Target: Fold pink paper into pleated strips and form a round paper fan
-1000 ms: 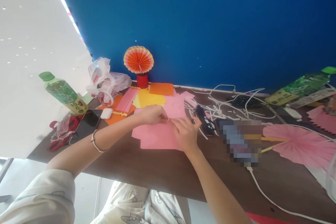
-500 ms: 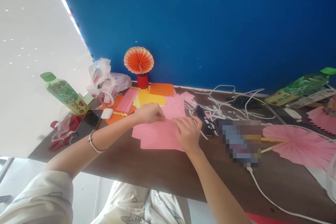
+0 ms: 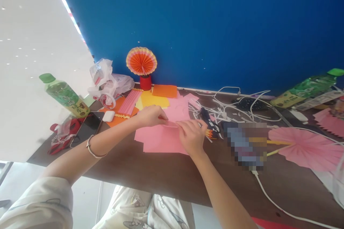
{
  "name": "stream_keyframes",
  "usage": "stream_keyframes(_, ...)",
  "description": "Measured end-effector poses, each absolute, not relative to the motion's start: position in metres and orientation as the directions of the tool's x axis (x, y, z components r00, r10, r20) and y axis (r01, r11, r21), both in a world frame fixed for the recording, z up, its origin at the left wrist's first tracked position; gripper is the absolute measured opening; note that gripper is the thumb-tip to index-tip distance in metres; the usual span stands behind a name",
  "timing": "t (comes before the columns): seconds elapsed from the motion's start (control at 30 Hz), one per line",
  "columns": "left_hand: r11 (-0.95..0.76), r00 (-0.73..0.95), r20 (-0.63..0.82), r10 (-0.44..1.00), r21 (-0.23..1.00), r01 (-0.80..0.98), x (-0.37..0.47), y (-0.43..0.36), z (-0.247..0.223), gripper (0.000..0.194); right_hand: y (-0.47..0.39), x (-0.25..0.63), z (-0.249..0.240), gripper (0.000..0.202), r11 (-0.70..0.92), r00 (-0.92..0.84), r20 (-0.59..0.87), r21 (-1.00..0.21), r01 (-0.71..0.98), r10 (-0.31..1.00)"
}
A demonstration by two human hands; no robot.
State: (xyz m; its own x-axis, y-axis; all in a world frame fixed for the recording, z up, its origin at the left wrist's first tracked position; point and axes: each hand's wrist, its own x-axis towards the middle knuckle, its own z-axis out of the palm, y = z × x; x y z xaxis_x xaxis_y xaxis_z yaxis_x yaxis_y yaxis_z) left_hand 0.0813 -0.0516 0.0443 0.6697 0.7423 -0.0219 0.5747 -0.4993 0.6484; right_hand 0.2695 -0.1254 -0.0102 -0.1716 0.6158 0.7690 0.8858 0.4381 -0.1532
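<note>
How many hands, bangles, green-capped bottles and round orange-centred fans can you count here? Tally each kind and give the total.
Hands: 2 (left hand, right hand)
Bangle: 1
Green-capped bottles: 2
Orange-centred fan: 1
Total: 6

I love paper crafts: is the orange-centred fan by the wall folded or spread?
Spread: the fan shows pleats radiating all round.

The left hand (image 3: 153, 115) and right hand (image 3: 192, 134) are pinching a pink strip (image 3: 171, 124), holding it over pink sheets (image 3: 161, 141) that are lying on the table (image 3: 150, 170). A yellow-orange zigzag edge (image 3: 209, 134) is showing just beyond the right hand. An orange fan (image 3: 141, 61) is standing on a red base (image 3: 145, 83) near the blue wall (image 3: 201, 25). A white case (image 3: 108, 116) is lying beside a phone (image 3: 90, 127), and a pink fan (image 3: 309, 148) is lying farther right.
</note>
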Motion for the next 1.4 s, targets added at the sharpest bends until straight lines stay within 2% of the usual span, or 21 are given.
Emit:
stream_keyframes(0.2,-0.505,0.64,-0.054,0.766,0.565,0.652,0.083,-0.055,0.046,0.021,-0.125,0.27,-0.01,0.016,0.438,-0.184,0.778,-0.127,0.89,0.601)
stream_keyframes(0.37,-0.538,0.644,-0.004,0.765,0.545,0.643,0.082,-0.057,0.051,0.021,-0.125,0.272,-0.011,0.015,0.44,-0.182,0.795,-0.117,0.89,0.579)
stream_keyframes(0.77,-0.534,0.65,0.019,0.759,0.59,0.606,0.068,-0.052,0.056,0.018,-0.122,0.276,-0.008,0.013,0.448,-0.166,0.807,-0.133,0.884,0.566)
stream_keyframes(1.03,-0.425,0.619,0.006,0.786,0.732,0.533,0.066,-0.05,0.057,0.015,-0.119,0.284,-0.012,0.015,0.409,-0.108,0.786,-0.194,0.891,0.609)
stream_keyframes(1.23,-0.443,0.601,0.043,0.798,0.719,0.536,0.062,-0.05,0.057,0.015,-0.118,0.283,-0.011,0.013,0.434,-0.143,0.799,-0.159,0.887,0.584)
stream_keyframes(1.4,-0.511,0.616,0.091,0.782,0.659,0.551,0.057,-0.049,0.055,0.017,-0.119,0.285,-0.009,0.01,0.413,-0.178,0.78,-0.111,0.904,0.599)
